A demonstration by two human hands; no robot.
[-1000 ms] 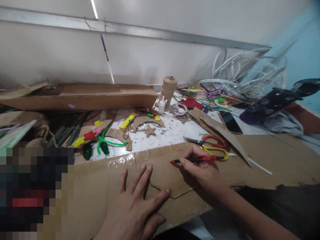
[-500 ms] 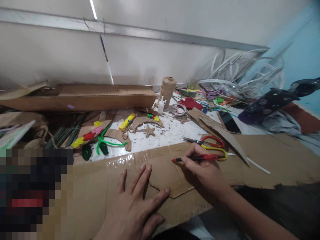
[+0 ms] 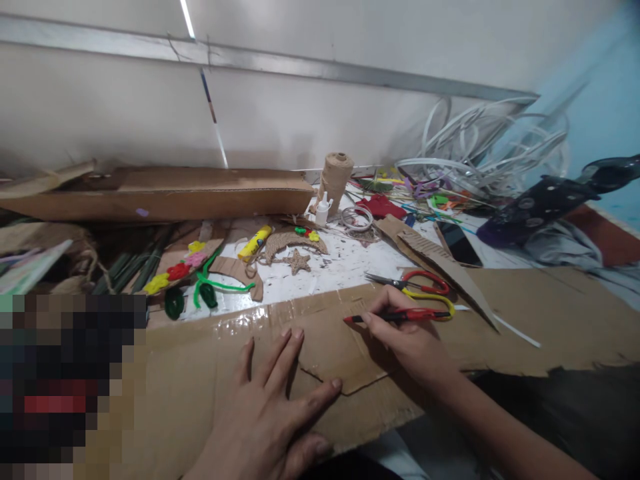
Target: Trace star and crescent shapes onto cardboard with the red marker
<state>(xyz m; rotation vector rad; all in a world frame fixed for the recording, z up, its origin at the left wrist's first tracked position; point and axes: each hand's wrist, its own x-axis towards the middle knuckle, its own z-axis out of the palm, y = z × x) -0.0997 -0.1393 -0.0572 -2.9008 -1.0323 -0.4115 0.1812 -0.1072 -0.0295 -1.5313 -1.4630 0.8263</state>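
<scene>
My right hand (image 3: 407, 337) grips a red and black pen (image 3: 395, 316), its red tip at the surface of a smaller cardboard piece (image 3: 330, 353). With fingers spread, my left hand (image 3: 273, 393) lies flat, its fingertips along the left and lower edge of that piece. Both rest over a large cardboard sheet (image 3: 175, 373) with shiny tape along its far edge. Scissors (image 3: 407, 283) with red and yellow handles lie just beyond my right hand, partly behind it. A curved cardboard strip (image 3: 450, 267) stretches to their right.
Beyond the sheet lie a twine-wrapped star (image 3: 300, 262), a twine-wrapped crescent (image 3: 280, 245), a yellow glue stick (image 3: 255, 243) and green pipe cleaners (image 3: 225, 287). A twine spool (image 3: 336, 177) and a long cardboard box (image 3: 215, 200) stand along the wall. White coils (image 3: 480, 147) fill the back right.
Almost nothing differs. My left hand's thumb side has shifted very slightly, while the pen and my right hand stay in place.
</scene>
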